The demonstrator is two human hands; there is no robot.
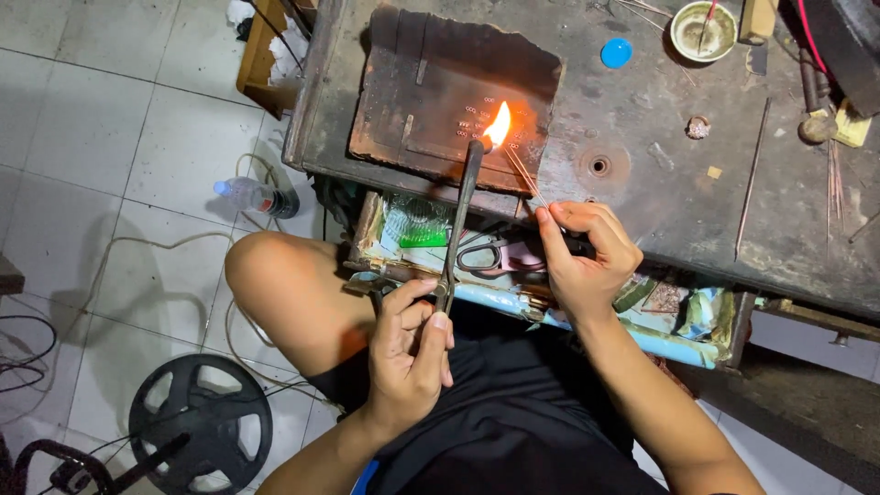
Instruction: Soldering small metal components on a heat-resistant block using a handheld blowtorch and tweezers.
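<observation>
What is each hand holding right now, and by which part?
The left hand grips the torch at its lower handle end. The right hand pinches thin metal tweezers at their near end, tips toward the flame.

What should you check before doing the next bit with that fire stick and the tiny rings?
1. Left hand grips the torch firmly: ok.
2. Flame is lit and sits over the charred block, not the hands: ok.
3. Right hand holds the thin rods well back from the flame: ok.
4. Small rings lie flat on the block: cannot tell, too small.
5. Bare knee is clear of the flame: ok.
</observation>
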